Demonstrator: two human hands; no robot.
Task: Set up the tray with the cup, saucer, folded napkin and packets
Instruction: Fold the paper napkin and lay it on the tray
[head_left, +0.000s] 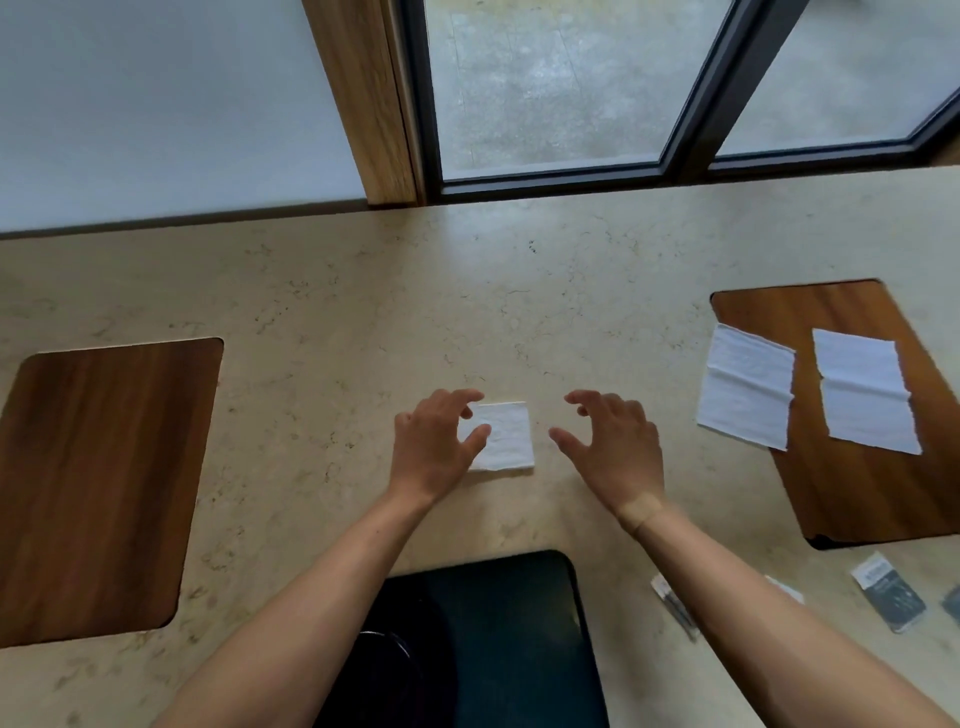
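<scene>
A small white napkin, folded into a square, lies flat on the beige counter in the middle. My left hand hovers over its left edge with fingers spread and curled, holding nothing. My right hand is just right of the napkin, apart from it, fingers also spread. A black tray sits at the near edge between my forearms, with a dark round object at its near left that my left arm partly hides. Dark packets lie at the near right.
A wooden board lies on the left. Another wooden board on the right carries two unfolded white napkins. A thin striped packet lies by my right forearm. A window and a wooden frame run behind the counter.
</scene>
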